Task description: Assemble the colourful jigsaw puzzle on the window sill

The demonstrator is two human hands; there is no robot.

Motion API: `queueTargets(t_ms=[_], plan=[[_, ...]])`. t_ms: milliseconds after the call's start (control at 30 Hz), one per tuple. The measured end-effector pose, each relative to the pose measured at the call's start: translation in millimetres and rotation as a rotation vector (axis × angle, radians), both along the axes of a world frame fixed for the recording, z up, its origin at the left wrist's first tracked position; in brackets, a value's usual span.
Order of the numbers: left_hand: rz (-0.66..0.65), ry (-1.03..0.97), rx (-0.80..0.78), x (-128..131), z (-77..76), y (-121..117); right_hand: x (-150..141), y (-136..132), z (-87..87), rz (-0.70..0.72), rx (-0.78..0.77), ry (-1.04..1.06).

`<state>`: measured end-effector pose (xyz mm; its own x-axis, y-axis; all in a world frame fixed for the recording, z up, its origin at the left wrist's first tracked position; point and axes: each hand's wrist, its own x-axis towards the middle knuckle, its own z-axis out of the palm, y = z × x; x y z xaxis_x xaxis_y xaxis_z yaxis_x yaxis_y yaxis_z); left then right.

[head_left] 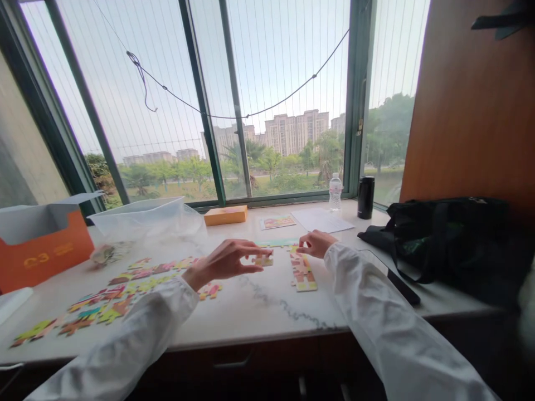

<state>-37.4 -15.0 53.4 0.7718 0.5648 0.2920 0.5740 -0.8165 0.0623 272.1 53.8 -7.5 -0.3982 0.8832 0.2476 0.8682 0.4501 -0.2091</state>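
Note:
My left hand (228, 260) pinches a small puzzle piece (263, 260) between thumb and fingers just above the pale marble-look counter (259, 306). My right hand (316, 243) rests with curled fingers on the top corner of a joined strip of colourful puzzle pieces (303, 273), where a second joined strip (278, 243) runs off to the left. The held piece hovers just left of that corner. Both arms wear white sleeves. Several loose colourful pieces (112, 295) lie spread over the left of the counter.
An orange box with an open grey lid (39, 245) and a clear plastic bag (146, 223) stand at the left. A flat orange box (225, 215), a picture card (277, 222), paper sheets (321, 220), a water bottle (335, 191) and a black cup (365, 197) line the window. A black bag (451, 239) lies right.

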Motion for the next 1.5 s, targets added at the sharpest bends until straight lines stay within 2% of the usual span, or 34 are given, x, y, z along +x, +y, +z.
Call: queueTargets(t_ms=[67, 133, 267, 400, 600, 767, 967, 1500], plan=[[-0.093, 0.036, -0.070, 19, -8.7, 3, 1, 0, -1.3, -0.011, -0.013, -0.025], [-0.141, 0.052, -0.080, 28, -19.2, 5, 0, -1, -0.4, 0.002, -0.030, -0.034], [-0.197, 0.070, -0.058, 31, -38.2, 3, -7, -7, 5.4, 0.049, -0.061, -0.046], [-0.208, -0.001, -0.007, 36, -47.5, -3, -12, -10, 7.6, 0.085, -0.082, -0.047], [-0.200, -0.126, 0.069, 45, -52.7, -8, -12, -10, 2.7, 0.167, -0.210, -0.022], [-0.214, -0.118, 0.011, 50, -56.7, -13, -9, -15, 8.3, 0.171, -0.407, -0.062], [-0.193, -0.105, -0.043, 50, -58.1, -13, -2, -18, 18.6, 0.199, -0.640, 0.000], [-0.114, -0.110, -0.048, 54, -60.3, -17, -2, -13, 11.5, 0.173, -0.672, 0.008]])
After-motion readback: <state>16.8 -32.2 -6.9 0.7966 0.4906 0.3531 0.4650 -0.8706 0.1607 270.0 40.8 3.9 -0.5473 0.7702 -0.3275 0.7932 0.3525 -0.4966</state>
